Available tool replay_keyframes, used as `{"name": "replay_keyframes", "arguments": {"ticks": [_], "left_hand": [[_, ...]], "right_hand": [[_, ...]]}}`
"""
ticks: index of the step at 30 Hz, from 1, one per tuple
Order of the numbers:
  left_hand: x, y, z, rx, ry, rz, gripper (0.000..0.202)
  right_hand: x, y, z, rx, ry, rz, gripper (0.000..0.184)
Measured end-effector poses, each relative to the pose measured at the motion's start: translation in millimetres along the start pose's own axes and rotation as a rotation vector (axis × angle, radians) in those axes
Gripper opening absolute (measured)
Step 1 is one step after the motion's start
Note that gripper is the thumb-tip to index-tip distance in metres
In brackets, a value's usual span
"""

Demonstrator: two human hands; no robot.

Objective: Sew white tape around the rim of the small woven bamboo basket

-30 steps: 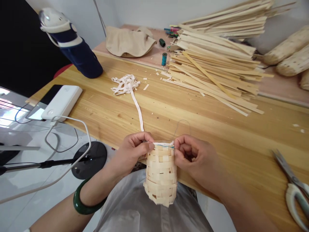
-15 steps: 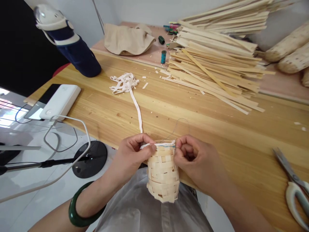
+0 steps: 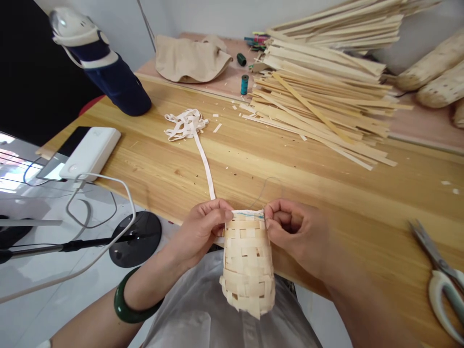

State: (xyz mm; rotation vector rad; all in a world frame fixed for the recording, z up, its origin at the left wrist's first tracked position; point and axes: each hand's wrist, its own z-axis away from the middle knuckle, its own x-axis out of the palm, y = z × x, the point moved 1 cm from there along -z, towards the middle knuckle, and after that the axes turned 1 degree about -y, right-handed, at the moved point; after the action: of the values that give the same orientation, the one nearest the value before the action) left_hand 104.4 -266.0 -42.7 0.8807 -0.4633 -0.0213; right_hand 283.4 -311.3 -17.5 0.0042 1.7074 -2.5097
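Observation:
A small woven basket (image 3: 248, 263) of pale wood strips lies tilted at the table's front edge, above my lap. My left hand (image 3: 203, 227) is closed on the left of its rim, thumb on the outside. White fabric tape (image 3: 246, 212) runs along that rim, and its tail (image 3: 205, 162) leads back over the table. Blue thread (image 3: 250, 215) crosses the tape toward my right hand (image 3: 295, 229), whose thumb and forefinger are pinched at the rim's right end. Whether a needle is in that pinch, I cannot tell. A thin loop of thread lies behind.
Scissors (image 3: 437, 263) lie at the right. Wood strips (image 3: 319, 106) are piled at the back, near a blue thread spool (image 3: 244, 84) and a beige cloth item (image 3: 192, 58). A heap of tape (image 3: 186, 124), a power bank (image 3: 90, 152) and a blue bottle (image 3: 108, 72) sit leftward.
The basket has tipped, its lower end coming toward me and slightly right, showing more of its side. Both hands stay at the rim; my left forearm has shifted a little right.

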Motion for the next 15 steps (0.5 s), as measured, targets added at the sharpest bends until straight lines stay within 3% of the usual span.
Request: {"name": "replay_keyframes", "arguments": {"ticks": [3,9,15], "left_hand": [[-3.6,3.1,-2.4,-0.033,-0.025,0.039,0.022],[-11.4,4.1,-4.3,-0.061,-0.042,0.106,0.026],[-12.7,3.8,-2.7,-0.026,-0.06,0.141,0.022]], "right_hand": [[-7.0,-0.2,-1.0,-0.006,-0.017,-0.051,0.013],[-13.2,4.9,3.7,-0.079,0.085,-0.119,0.018],[-1.7,0.2,12.5,-0.105,0.002,-0.021,0.013]]}}
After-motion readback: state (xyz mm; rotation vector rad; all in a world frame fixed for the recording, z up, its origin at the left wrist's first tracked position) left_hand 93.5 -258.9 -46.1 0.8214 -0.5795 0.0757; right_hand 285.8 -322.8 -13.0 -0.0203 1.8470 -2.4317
